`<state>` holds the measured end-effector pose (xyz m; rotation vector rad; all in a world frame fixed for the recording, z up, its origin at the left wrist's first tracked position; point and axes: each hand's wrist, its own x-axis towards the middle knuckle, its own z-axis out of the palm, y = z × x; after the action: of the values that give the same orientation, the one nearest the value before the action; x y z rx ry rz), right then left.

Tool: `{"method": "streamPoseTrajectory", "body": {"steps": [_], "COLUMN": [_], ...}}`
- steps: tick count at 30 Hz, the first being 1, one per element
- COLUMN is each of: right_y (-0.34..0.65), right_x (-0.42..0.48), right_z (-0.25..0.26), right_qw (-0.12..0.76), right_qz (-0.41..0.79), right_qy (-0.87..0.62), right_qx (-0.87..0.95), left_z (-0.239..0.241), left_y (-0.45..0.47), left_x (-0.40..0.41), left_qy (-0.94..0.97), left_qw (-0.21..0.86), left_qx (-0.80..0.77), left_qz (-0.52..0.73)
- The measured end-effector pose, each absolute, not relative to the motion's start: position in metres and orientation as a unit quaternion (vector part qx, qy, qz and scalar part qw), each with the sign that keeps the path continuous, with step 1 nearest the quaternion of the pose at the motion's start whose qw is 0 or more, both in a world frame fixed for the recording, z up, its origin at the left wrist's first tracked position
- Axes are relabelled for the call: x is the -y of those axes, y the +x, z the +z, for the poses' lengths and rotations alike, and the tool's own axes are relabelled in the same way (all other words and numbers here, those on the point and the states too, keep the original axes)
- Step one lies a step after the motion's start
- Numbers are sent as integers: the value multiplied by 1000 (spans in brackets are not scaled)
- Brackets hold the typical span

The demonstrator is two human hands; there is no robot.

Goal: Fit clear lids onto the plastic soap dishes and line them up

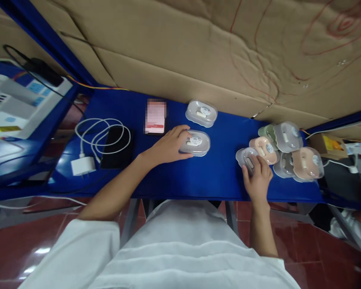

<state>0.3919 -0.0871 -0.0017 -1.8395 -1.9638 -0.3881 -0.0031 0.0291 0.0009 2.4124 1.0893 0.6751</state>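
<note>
Container (pixel 202 147) sits midway between the desk's (pixel 222 176) front and back edges, fingers of the left hand (pixel 173 144) clamped on its end, likely to steady it. Nearer the right edge, the right hand (pixel 258 176) hides part of a grey box (pixel 242 156); I cannot tell whether its fingers grip, nor read the container's label (pixel 196 140).

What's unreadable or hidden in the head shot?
Head view:
Left end of the middle clear-lidded box: hidden by the left hand.
Lower right side of the front-right clear-lidded box: hidden by the right hand.
Print on the rear box's label: too small, blurred.
Phone screen: contents pixelated.
White power strip: far end cut off by the left edge.
</note>
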Motion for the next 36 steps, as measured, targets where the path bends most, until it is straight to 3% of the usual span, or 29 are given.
{"method": "streamPoseTrajectory", "body": {"steps": [3,8,17,25,29,33,36], "right_y": [388,357,350,361,367,361,351], "right_x": [85,31,-67,-57,-58,-52,-35], "right_z": [-18,-9,6,-4,-4,3,10], "right_qw": [228,197,153,188,229,265,229], "right_qz": [-142,-37,-10,-15,15,-41,-46], "right_qy": [-639,-507,-470,-499,-492,-510,-493], "right_qx": [721,838,869,846,840,817,838], "left_z": [2,-5,0,2,-2,-1,-2], "left_y": [-3,1,14,23,24,26,28], "left_x": [-29,-36,-26,-12,-14,-14,-15], "left_qy": [860,832,864,923,923,913,900], "left_qw": [230,277,66,34,48,57,59], "left_qx": [-383,-403,-400,-333,-330,-342,-359], "left_qz": [248,263,299,188,192,214,239]}}
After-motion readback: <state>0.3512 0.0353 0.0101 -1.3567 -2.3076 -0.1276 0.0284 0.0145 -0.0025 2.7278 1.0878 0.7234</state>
